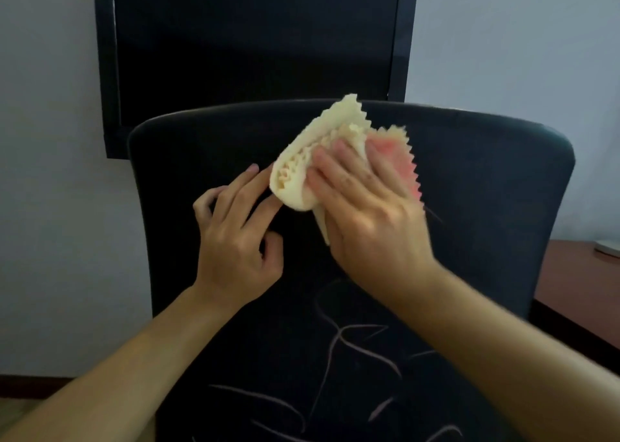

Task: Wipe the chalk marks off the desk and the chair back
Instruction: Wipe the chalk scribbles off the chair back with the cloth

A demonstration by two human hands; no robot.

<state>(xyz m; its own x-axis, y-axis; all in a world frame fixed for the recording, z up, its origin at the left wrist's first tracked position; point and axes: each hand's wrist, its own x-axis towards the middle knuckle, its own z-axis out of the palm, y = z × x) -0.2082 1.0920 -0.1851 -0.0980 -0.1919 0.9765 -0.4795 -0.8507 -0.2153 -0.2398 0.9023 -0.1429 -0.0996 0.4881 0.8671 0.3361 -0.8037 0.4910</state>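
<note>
- Your right hand (pixel 365 206) is gripping the folded cloth (pixel 312 159), fingers curled over it, pressing it on the upper chair back (pixel 486 180).
- Your left hand (pixel 235 237) is holding nothing, its straight fingers touching the cloth's fold.
- The cloth is looking soft, light and floppy; keep the bunched middle under your palm.
- Chalk marks (pixel 352 344) are lying lower on the chair back.
</note>
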